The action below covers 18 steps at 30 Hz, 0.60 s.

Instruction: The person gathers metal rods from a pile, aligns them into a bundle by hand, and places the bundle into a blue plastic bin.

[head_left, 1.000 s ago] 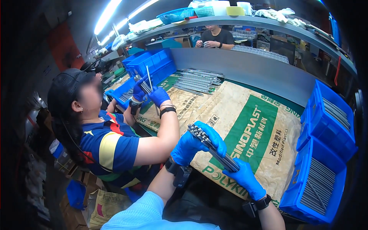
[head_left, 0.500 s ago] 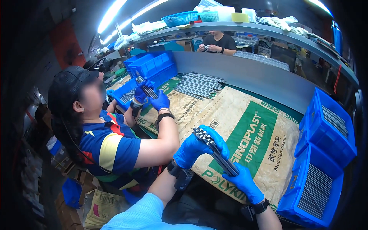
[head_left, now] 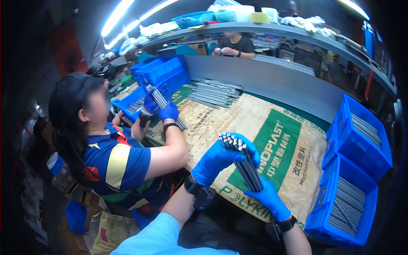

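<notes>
A bundle of slim grey metal rods (head_left: pixel 249 172) is held slantwise in front of me, its shiny tips at the upper end. My left hand (head_left: pixel 219 160), in a blue glove, wraps round the bundle near those tips. Lower down, my right hand (head_left: pixel 268 200), gloved alike, grips the other end with its fingers behind the rods. Beneath both hands lies a tan sack (head_left: pixel 238 123) with green printing, spread over the bench. More loose metal rods (head_left: pixel 216 93) lie in a pile at the far side.
To the right stand two blue bins, a near one (head_left: pixel 312 221) and a far one (head_left: pixel 374 155), both holding rods. A co-worker (head_left: pixel 121 157) close on my left holds rods too. Blue bins (head_left: pixel 170 76), a metal partition (head_left: pixel 263 80) and an overhead shelf (head_left: pixel 293 32) bound the bench's back.
The rod bundle in my hands has turned a little more upright, its tips shifting slightly right and up. The co-worker's rods have tilted, and the whole view has shifted slightly.
</notes>
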Motion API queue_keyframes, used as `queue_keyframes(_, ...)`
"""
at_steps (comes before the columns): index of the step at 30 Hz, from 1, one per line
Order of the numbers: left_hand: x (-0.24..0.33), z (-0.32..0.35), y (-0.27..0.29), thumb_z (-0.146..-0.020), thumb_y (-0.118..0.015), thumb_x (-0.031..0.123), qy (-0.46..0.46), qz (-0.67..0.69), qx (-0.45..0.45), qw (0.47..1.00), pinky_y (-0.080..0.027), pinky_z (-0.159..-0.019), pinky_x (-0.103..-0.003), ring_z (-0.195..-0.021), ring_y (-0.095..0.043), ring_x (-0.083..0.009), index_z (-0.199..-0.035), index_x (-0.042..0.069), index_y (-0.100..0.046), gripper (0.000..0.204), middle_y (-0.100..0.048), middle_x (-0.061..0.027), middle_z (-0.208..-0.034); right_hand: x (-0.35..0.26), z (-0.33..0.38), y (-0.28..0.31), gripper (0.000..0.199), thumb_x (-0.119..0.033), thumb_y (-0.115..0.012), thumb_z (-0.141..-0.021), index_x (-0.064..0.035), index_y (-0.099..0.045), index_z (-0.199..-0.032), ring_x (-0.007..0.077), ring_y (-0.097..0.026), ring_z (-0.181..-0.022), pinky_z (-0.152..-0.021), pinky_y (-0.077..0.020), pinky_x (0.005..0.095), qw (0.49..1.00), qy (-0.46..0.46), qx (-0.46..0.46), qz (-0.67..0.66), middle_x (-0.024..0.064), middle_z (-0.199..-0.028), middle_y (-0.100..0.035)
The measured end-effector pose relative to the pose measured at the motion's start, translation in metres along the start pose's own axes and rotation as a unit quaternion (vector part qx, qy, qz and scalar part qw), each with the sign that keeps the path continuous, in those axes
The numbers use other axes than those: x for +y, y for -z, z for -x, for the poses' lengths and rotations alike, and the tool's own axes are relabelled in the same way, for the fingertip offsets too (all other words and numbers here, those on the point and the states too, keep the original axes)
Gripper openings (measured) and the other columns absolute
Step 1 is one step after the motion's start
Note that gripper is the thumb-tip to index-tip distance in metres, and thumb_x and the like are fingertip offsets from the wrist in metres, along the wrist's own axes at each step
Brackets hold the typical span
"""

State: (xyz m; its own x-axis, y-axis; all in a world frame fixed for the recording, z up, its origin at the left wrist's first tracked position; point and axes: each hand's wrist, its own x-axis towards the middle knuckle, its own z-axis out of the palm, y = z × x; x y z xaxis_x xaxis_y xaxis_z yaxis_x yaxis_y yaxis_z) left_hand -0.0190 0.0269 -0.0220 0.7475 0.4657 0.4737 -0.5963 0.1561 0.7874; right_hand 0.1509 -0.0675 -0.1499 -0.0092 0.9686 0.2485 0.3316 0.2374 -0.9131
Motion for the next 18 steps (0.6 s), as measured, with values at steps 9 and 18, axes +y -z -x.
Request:
queue_keyframes(9,-0.017,-0.048,-0.031,-0.082,-0.063,0.012,0.009,-0.104,0.143,0.984,-0.051,-0.071,-0.033,-0.078,-0.062,-0.0194,-0.098,-0.001,-0.058,0.022,-0.063,-0.0100,-0.087,-0.003,0.023,0.011,0.025,-0.021,-0.068,-0.078,-0.0010,-0.059,-0.089,0.0160,-0.061,-0.073,-0.066,-0.0487,0.0296,0.983,-0.171,-0.041,-0.057,0.0065,-0.076,-0.063)
queue_keyframes(18,-0.114,0.031,-0.043,-0.090,-0.053,0.025,0.307,0.161,0.181,0.920,-0.050,-0.079,-0.032,-0.086,-0.060,-0.0181,-0.105,0.000,-0.056,0.030,-0.062,-0.0094,-0.090,-0.074,0.131,-0.024,0.016,-0.015,-0.059,-0.085,-0.0059,-0.050,-0.095,0.0134,-0.050,-0.064,-0.060,-0.0437,0.0286,0.747,-0.303,-0.072,-0.587,0.0032,-0.072,-0.050)
